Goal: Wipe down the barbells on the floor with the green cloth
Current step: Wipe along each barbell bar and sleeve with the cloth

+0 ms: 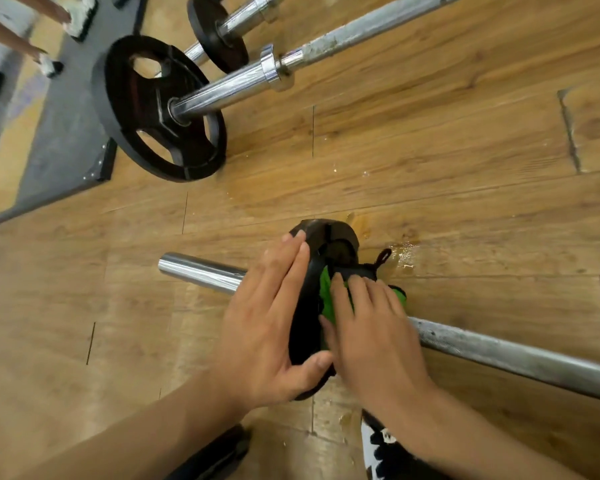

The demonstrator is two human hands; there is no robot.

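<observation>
The nearest barbell point(499, 351) lies across the wooden floor with a small black plate point(321, 233) on its chrome sleeve point(198, 271). My left hand point(267, 327) lies flat against the plate's outer face, fingers straight, thumb hooked under the rim. My right hand point(368, 327) presses the green cloth point(326, 292), which has a black edge and loop, against the plate's inner face with straight fingers. Two more barbells lie farther off: one with a large black plate point(160, 109) and a chrome sleeve, another with a smaller plate point(217, 32).
Wet spots point(406, 254) shine on the floor just right of the plate. A grey platform point(63, 133) lies at the left. Another person's legs and shoes point(80, 15) stand at the top left. My dark shoes point(385, 448) show at the bottom.
</observation>
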